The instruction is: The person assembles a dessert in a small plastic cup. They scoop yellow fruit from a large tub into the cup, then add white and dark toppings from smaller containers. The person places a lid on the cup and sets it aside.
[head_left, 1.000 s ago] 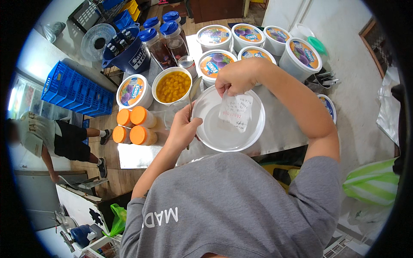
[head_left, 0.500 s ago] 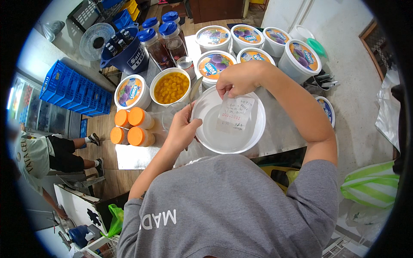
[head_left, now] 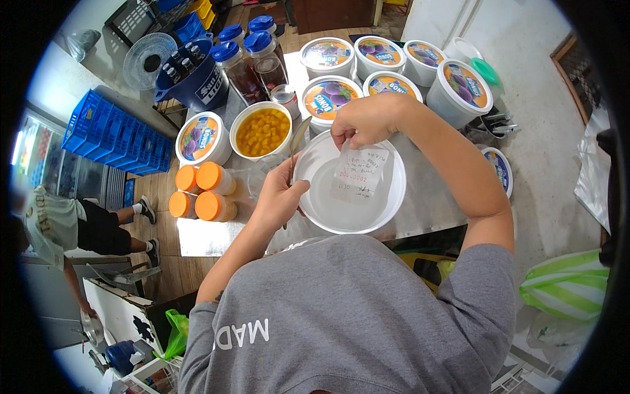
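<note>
My right hand (head_left: 367, 120) pinches the top edge of a small paper slip (head_left: 359, 172) with handwriting on it. The slip hangs over a round white plastic tub (head_left: 398, 197), which shows a pale, translucent inside. At the tub's left rim, my left hand (head_left: 279, 199) is closed around a metal spoon (head_left: 301, 134), its bowl end pointing up and away from me. The left thumb lies against the tub's rim. Just beyond that hand stands an open white tub of yellow-orange cubes in syrup (head_left: 263, 131).
Lidded tubs (head_left: 326, 54) line the table's far side. Pitchers with blue lids (head_left: 266, 62) and orange-lidded jars (head_left: 215, 205) stand left. Blue crates (head_left: 118, 134) and a blue bucket of bottles (head_left: 197, 88) are farther left. Another person (head_left: 65, 217) stands at far left.
My hands, the spoon and the tub hold almost the same place. The slip's surface has shifted slightly. At far left the other person has moved a little, with a hand now at a round metal thing.
</note>
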`<action>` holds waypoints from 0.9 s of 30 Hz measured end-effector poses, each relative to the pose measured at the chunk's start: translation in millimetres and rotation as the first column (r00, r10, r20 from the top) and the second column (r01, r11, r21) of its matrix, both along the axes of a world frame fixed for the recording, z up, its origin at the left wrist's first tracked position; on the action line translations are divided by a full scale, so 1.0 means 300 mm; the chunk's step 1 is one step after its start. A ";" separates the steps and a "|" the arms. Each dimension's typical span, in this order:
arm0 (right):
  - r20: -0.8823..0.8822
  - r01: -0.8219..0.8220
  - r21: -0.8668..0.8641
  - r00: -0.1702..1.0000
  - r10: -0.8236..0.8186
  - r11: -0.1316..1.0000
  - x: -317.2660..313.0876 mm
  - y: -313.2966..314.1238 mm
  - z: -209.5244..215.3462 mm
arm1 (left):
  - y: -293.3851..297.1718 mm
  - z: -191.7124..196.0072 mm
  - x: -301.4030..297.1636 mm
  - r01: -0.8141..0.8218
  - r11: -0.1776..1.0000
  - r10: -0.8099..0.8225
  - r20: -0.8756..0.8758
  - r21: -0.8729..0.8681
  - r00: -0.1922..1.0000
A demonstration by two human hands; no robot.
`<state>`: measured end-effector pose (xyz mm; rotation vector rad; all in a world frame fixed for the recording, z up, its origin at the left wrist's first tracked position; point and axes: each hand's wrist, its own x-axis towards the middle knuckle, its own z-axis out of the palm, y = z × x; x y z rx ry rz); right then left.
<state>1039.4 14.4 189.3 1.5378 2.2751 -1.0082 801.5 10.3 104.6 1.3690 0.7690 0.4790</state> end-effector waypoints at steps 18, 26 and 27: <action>0.021 -0.006 -0.013 1.000 0.007 1.000 -0.012 0.013 -0.021 | 0.007 -0.022 -0.007 0.006 1.000 -0.006 -0.027 -0.004 1.000; 0.008 -0.029 -0.007 1.000 0.029 1.000 0.010 0.026 -0.065 | 0.003 -0.007 -0.004 0.011 1.000 -0.012 -0.037 -0.011 0.999; 0.013 -0.032 -0.005 0.999 0.032 0.999 0.007 0.027 -0.061 | 0.007 -0.012 -0.006 0.011 1.000 -0.011 -0.030 -0.020 0.999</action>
